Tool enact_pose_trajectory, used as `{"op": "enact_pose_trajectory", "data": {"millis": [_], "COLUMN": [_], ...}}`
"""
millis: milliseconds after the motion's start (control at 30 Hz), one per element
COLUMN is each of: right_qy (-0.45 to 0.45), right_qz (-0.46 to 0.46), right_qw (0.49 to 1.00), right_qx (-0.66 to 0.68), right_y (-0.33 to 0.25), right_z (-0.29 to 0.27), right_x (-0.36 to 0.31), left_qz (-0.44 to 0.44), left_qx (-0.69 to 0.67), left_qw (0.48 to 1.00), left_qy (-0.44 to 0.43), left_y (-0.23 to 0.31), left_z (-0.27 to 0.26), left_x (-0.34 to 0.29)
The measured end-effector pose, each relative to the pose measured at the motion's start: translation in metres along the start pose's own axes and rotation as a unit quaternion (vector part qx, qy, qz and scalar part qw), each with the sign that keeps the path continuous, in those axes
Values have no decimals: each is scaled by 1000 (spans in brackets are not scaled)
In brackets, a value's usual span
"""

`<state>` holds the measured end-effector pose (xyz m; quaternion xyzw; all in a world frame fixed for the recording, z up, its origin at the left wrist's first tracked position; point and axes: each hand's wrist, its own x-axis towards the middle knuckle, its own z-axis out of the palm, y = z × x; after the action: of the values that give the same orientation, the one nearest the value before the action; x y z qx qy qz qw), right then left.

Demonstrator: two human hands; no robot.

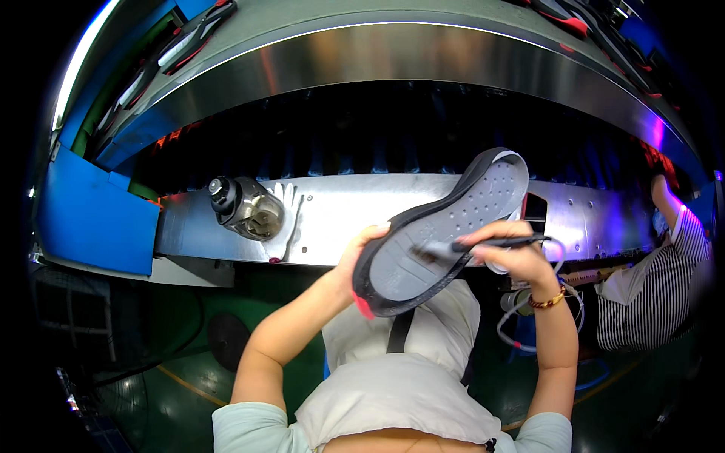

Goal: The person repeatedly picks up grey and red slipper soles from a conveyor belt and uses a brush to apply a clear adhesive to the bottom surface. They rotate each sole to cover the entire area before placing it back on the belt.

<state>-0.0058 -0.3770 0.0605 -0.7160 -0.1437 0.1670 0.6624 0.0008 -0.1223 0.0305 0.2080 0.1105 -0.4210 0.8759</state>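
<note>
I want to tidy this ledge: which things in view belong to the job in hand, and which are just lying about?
In the job:
- grey-and-black shoe sole, in the left hand
- black-handled brush, in the right hand

Apparently just lying about:
- black-capped drink bottle
- white glove

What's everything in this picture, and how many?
Shoe sole: one, grey with black rim, centre.
Brush: one, dark handle, over the sole.
Metal shelf: one, silver, across the middle.
Bottle: one, smoky with black lid, shelf's left.
Glove: at least one, white, beside the bottle.
More soles: several, black and red, top corners.
Machine panel: one, blue, left.
Co-worker: one, striped clothes, right edge.
Floor: one, green, below.
Apron: one, pale, on the lap.
Bracelet: one, brown-gold, right wrist.
Left hand: one, bare, gripping sole.
Right hand: one, bare, holding brush.
</note>
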Motion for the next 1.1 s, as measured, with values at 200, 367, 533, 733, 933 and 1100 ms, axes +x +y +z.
{"op": "enact_pose_trajectory", "data": {"millis": [200, 367, 533, 733, 933, 1100], "right_qy": [362, 184, 197, 249, 292, 348], "right_qz": [-116, -127, -274, -212, -167, -116], "right_qw": [924, 966, 851, 823, 804, 762], "right_qx": [-41, 127, 402, 464, 490, 534], "right_y": [43, 21, 37, 51, 64, 93], "right_z": [6, 31, 7, -4, -13, -17], "right_x": [11, -28, -54, -57, -48, -68], "left_qz": [18, 67, 190, 346, 495, 550], "left_qx": [-40, 20, -25, 95, -248, 22], "left_qw": [999, 997, 977, 910, 829, 829], "left_qy": [29, 46, -89, -209, -73, 94], "left_y": [-6, 6, 36, 151, 293, 318], "left_z": [-13, -10, 22, 133, 189, 197], "left_x": [10, -19, -52, 25, 121, 153]}}
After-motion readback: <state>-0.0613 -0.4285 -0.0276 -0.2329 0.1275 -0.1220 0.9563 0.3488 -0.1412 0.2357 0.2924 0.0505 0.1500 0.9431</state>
